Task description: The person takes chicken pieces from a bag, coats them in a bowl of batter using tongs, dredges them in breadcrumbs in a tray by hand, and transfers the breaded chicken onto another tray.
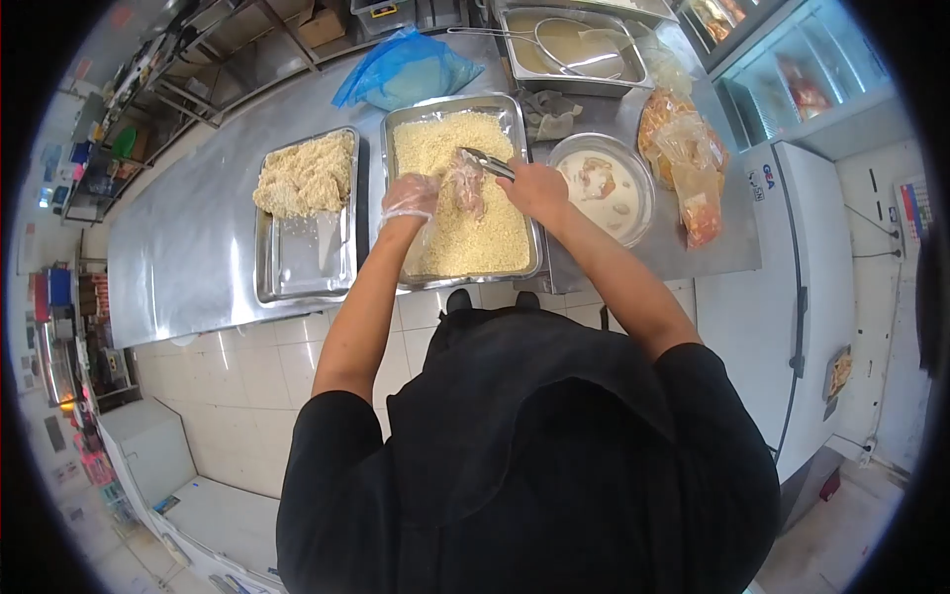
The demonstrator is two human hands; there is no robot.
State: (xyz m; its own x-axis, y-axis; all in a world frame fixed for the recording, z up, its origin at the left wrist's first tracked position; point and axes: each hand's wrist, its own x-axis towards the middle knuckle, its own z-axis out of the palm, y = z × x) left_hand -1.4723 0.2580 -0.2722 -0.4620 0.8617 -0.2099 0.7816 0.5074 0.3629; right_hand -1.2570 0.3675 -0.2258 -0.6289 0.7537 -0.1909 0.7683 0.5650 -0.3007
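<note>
A metal tray (534, 259) holds pale yellow breadcrumbs (485, 247). A raw piece of meat (468, 190), partly dusted with crumbs, lies in the middle of them. My right hand (536, 188) is closed around metal tongs (487, 163), whose tips reach the upper end of the meat. My left hand (411, 196), in a clear plastic glove, is low over the crumbs at the tray's left side. Its fingers look curled; whatever they hold is hidden. Right of the tray, a round bowl (648, 203) contains milky liquid with meat pieces (598, 178) in it.
At left, another metal tray (297, 282) carries a pile of breaded pieces (309, 176). Behind stand a blue plastic bag (411, 74) and a pan of liquid with a strainer (574, 49). Bags of orange-coloured meat (683, 148) sit at right, near a white freezer (811, 297).
</note>
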